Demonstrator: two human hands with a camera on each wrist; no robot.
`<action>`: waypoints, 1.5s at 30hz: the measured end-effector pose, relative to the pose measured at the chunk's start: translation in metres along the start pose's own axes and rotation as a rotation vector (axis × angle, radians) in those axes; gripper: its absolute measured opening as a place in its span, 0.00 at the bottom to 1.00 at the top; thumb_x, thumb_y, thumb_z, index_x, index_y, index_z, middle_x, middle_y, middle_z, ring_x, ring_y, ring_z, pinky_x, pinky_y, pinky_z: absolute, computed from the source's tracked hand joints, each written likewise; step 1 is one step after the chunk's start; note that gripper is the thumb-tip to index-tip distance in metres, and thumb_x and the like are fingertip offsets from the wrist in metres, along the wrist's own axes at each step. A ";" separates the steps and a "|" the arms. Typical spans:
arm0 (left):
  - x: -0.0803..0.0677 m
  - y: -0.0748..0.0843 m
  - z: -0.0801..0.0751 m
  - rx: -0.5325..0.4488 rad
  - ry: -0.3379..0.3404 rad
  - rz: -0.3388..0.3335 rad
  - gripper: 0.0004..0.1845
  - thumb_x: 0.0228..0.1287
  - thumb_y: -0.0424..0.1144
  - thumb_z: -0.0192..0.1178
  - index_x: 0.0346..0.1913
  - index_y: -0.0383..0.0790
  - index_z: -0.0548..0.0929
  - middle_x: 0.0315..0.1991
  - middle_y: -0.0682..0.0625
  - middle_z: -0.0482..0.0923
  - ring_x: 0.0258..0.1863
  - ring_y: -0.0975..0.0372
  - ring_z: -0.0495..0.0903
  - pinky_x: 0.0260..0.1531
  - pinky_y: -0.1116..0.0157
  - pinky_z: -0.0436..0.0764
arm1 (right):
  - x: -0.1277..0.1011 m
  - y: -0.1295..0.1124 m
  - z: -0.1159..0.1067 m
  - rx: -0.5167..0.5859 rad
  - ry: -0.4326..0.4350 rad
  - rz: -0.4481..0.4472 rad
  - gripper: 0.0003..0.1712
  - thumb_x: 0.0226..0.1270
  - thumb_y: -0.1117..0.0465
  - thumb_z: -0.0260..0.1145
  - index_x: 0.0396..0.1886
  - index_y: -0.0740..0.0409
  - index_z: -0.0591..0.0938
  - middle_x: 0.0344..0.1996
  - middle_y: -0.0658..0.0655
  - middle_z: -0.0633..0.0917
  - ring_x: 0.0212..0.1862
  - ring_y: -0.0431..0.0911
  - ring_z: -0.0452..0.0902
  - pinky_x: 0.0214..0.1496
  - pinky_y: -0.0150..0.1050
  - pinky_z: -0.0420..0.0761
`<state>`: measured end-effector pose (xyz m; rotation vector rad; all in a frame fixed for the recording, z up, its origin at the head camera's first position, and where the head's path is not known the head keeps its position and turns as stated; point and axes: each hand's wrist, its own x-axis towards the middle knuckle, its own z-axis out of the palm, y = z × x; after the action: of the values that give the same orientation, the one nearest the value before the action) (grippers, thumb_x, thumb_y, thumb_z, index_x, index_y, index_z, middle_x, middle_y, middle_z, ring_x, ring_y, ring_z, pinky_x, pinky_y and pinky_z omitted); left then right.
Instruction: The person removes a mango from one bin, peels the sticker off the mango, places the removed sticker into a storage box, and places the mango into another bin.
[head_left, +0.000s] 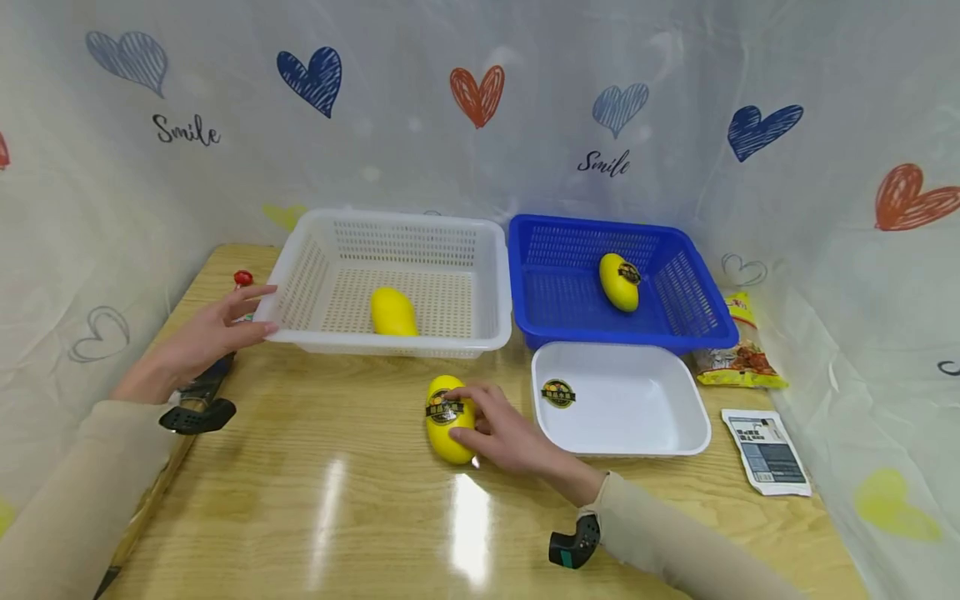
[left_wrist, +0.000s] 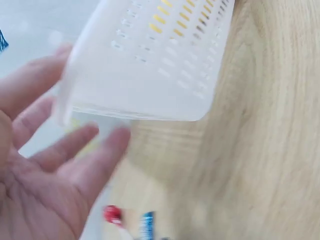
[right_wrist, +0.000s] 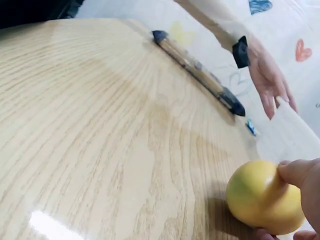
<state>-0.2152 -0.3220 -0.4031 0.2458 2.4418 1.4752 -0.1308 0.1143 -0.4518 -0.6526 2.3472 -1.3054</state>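
My right hand grips a yellow mango with a black and gold label, low over the wooden table in front of the white basket. In the right wrist view the thumb presses on the side of the mango. My left hand is at the left end of the white basket, its fingers extended and spread at the rim. The left wrist view shows the thumb against the rim of the basket and other fingers apart from it. Inside this basket lies another mango.
A blue basket holding a labelled mango stands right of the white one. Before it sits a white tray. A yellow snack bag and a white-and-grey packet lie right; a red lollipop lies left.
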 end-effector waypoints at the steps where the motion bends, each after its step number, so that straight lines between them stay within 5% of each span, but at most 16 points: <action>1: -0.001 0.005 0.000 0.071 0.033 0.021 0.38 0.72 0.44 0.57 0.78 0.43 0.51 0.72 0.39 0.56 0.65 0.53 0.68 0.52 0.62 0.77 | 0.001 0.000 0.000 0.015 0.004 0.002 0.26 0.72 0.53 0.63 0.67 0.44 0.70 0.70 0.63 0.58 0.54 0.52 0.77 0.49 0.35 0.80; 4: -0.008 0.028 0.008 0.242 0.181 0.131 0.34 0.70 0.43 0.60 0.74 0.37 0.60 0.72 0.37 0.57 0.68 0.41 0.61 0.55 0.64 0.75 | 0.000 0.000 -0.002 -0.001 0.022 -0.019 0.26 0.71 0.56 0.64 0.66 0.45 0.71 0.72 0.65 0.54 0.56 0.54 0.76 0.53 0.38 0.79; 7: -0.018 0.055 0.034 0.327 0.305 0.292 0.26 0.69 0.38 0.62 0.66 0.33 0.71 0.64 0.37 0.68 0.61 0.46 0.69 0.54 0.74 0.72 | -0.003 -0.003 -0.008 -0.087 0.054 -0.063 0.27 0.69 0.57 0.65 0.66 0.46 0.72 0.69 0.62 0.61 0.56 0.54 0.75 0.54 0.45 0.78; 9: -0.023 0.067 0.061 0.317 0.299 0.406 0.21 0.67 0.33 0.62 0.61 0.33 0.76 0.58 0.40 0.74 0.55 0.53 0.74 0.46 0.82 0.71 | -0.006 -0.006 -0.012 -0.145 0.085 -0.084 0.28 0.68 0.58 0.66 0.67 0.48 0.71 0.65 0.60 0.67 0.55 0.54 0.75 0.54 0.47 0.78; 11: -0.026 0.072 0.092 0.265 0.231 0.476 0.19 0.66 0.30 0.63 0.58 0.34 0.77 0.54 0.42 0.77 0.50 0.57 0.77 0.48 0.76 0.76 | -0.008 -0.009 -0.016 -0.151 0.104 -0.094 0.30 0.68 0.59 0.66 0.67 0.51 0.70 0.62 0.59 0.70 0.53 0.54 0.77 0.52 0.47 0.79; 13: -0.026 0.071 0.127 0.193 0.145 0.502 0.19 0.64 0.30 0.64 0.57 0.34 0.77 0.55 0.43 0.77 0.51 0.57 0.77 0.49 0.68 0.79 | -0.006 -0.010 -0.019 -0.141 0.110 -0.092 0.32 0.67 0.59 0.67 0.68 0.56 0.68 0.60 0.61 0.72 0.52 0.55 0.78 0.50 0.46 0.81; 16: -0.025 0.063 0.176 0.086 0.033 0.452 0.27 0.63 0.33 0.67 0.63 0.35 0.73 0.62 0.41 0.71 0.59 0.51 0.73 0.52 0.56 0.79 | -0.002 -0.011 -0.023 -0.131 0.104 -0.079 0.35 0.67 0.59 0.67 0.70 0.60 0.65 0.60 0.63 0.72 0.52 0.54 0.78 0.49 0.45 0.81; 19: -0.020 0.052 0.212 0.028 0.000 0.389 0.37 0.59 0.36 0.70 0.70 0.36 0.65 0.70 0.39 0.62 0.67 0.47 0.64 0.57 0.49 0.74 | 0.002 -0.011 -0.024 -0.150 0.099 -0.062 0.38 0.65 0.58 0.69 0.71 0.62 0.65 0.62 0.64 0.72 0.53 0.53 0.77 0.50 0.44 0.81; 22: -0.016 0.045 0.234 -0.020 -0.005 0.353 0.43 0.57 0.37 0.73 0.72 0.33 0.61 0.73 0.37 0.56 0.65 0.46 0.67 0.58 0.48 0.72 | 0.004 -0.009 -0.023 -0.152 0.095 -0.062 0.37 0.64 0.59 0.70 0.70 0.63 0.67 0.60 0.64 0.72 0.53 0.53 0.77 0.49 0.40 0.81; 27: -0.012 0.040 0.252 -0.096 -0.031 0.303 0.45 0.56 0.36 0.73 0.73 0.33 0.59 0.75 0.40 0.52 0.55 0.49 0.77 0.55 0.56 0.76 | 0.003 -0.007 -0.020 -0.136 0.081 -0.059 0.34 0.65 0.62 0.69 0.67 0.67 0.70 0.61 0.64 0.72 0.51 0.54 0.79 0.49 0.38 0.81; 36: -0.006 0.045 0.256 -0.167 -0.085 0.258 0.46 0.56 0.38 0.73 0.74 0.38 0.58 0.78 0.43 0.45 0.61 0.50 0.73 0.58 0.60 0.74 | -0.001 -0.010 -0.022 -0.160 0.105 -0.036 0.29 0.65 0.62 0.69 0.64 0.67 0.74 0.60 0.62 0.73 0.50 0.54 0.81 0.50 0.41 0.81; 45: -0.005 0.052 0.252 0.104 -0.080 0.383 0.44 0.48 0.34 0.75 0.69 0.32 0.65 0.74 0.38 0.54 0.72 0.46 0.56 0.67 0.46 0.60 | 0.002 -0.009 -0.018 -0.195 0.225 -0.075 0.07 0.63 0.66 0.69 0.40 0.60 0.80 0.38 0.55 0.80 0.42 0.47 0.82 0.43 0.33 0.81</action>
<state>-0.1299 -0.0880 -0.4671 0.8177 2.5059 1.4433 -0.1405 0.1216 -0.4353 -0.6889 2.6818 -1.2484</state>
